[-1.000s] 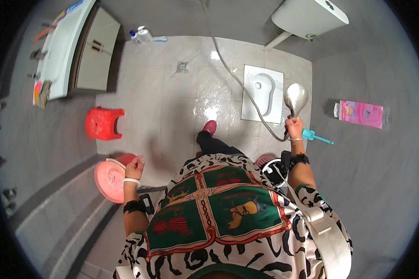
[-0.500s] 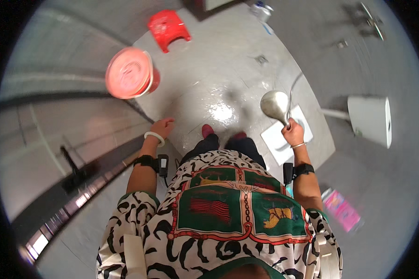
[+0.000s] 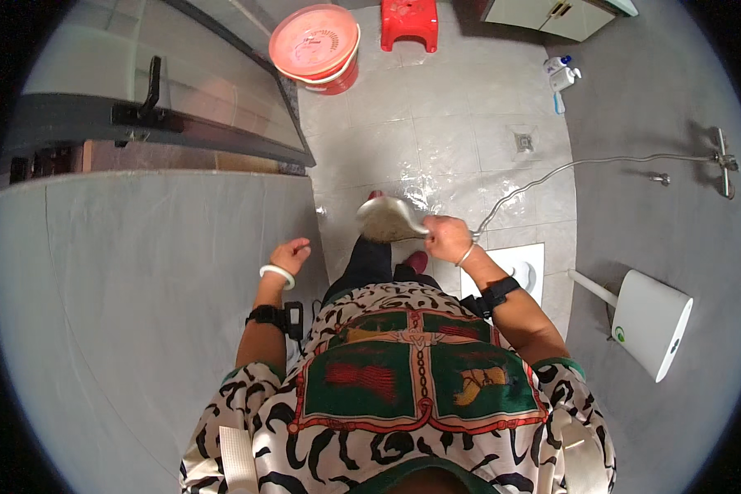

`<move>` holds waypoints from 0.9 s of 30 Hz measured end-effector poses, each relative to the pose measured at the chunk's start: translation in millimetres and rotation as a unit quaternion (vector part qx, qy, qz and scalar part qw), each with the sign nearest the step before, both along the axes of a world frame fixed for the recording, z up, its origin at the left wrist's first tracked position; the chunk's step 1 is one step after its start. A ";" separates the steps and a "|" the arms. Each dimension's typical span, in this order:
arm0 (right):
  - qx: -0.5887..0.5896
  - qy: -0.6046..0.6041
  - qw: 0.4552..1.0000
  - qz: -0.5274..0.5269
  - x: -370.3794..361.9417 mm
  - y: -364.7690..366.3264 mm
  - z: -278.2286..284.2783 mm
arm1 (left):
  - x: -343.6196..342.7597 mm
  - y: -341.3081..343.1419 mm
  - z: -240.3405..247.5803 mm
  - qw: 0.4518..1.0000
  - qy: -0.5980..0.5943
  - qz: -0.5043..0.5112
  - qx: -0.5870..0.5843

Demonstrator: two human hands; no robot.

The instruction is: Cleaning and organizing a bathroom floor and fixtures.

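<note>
A shower head, blurred by motion, is gripped by its handle in my right hand, above my legs and the wet tiles. Its perforated face is partly turned up toward me. From the handle a silver hose runs to a mixer tap on the right wall. Beside the grey wall on the left hangs my left hand, holding nothing, with its fingers loosely curled and a little apart.
A lidded red bucket and a red stool stand at the back. Bottles sit by the right wall, near a floor drain. A white squat toilet and a white cistern are on my right. A door handle juts out left.
My right hand has swung the shower head left, across in front of me, and its hose is now stretched out. My view has turned left. The left hand stays low at my left side.
</note>
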State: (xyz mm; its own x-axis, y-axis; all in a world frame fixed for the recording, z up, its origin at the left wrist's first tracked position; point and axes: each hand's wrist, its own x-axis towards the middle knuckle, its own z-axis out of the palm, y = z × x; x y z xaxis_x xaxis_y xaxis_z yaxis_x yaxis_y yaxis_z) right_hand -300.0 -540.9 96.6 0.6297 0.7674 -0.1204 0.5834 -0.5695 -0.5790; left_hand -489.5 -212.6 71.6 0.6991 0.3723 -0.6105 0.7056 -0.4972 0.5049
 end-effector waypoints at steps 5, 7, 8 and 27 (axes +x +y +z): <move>-0.015 0.053 0.984 0.170 -29.8 0.5 0.7 | -80.9 -58.9 18.9 0.993 0.026 0.116 -0.009; -0.008 0.056 0.978 0.202 -37.4 7.7 6.7 | -102.3 -68.5 27.8 0.987 0.006 0.162 -0.011; -0.006 0.063 0.972 0.225 -40.4 11.0 9.7 | -116.4 -70.7 26.1 0.985 0.002 0.170 -0.007; -0.020 -0.023 0.974 0.226 -21.2 11.4 -3.5 | -202.4 -126.7 34.8 0.943 -0.062 0.324 -0.037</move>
